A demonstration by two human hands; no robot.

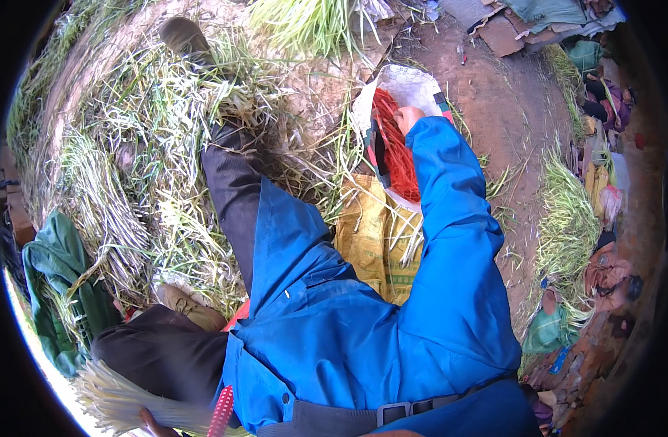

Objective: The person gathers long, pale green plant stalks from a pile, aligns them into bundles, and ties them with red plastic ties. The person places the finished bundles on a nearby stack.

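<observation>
My right hand [407, 118], in a blue sleeve, reaches into an open white bag [421, 90]. Its curled fingers pinch at a heap of thin red strands [402, 164] inside. Low at the left edge, my left hand [156, 425] grips a bundle of long pale plant stalks [115, 396], which lies beside my dark-trousered leg; only part of that hand shows. Near the bundle is a red strip with white dots [222, 409]. Below the white bag lies a yellow woven sack [361, 235], with a few loose white stalks [410, 235] over it.
Loose green and pale stalks [175, 120] cover the ground at the left, around my shoes. A green cloth [60, 273] lies at the far left. Green leafy stalks [304, 24] are at the top. At the right are a stalk pile [566, 224] and other people [610, 273].
</observation>
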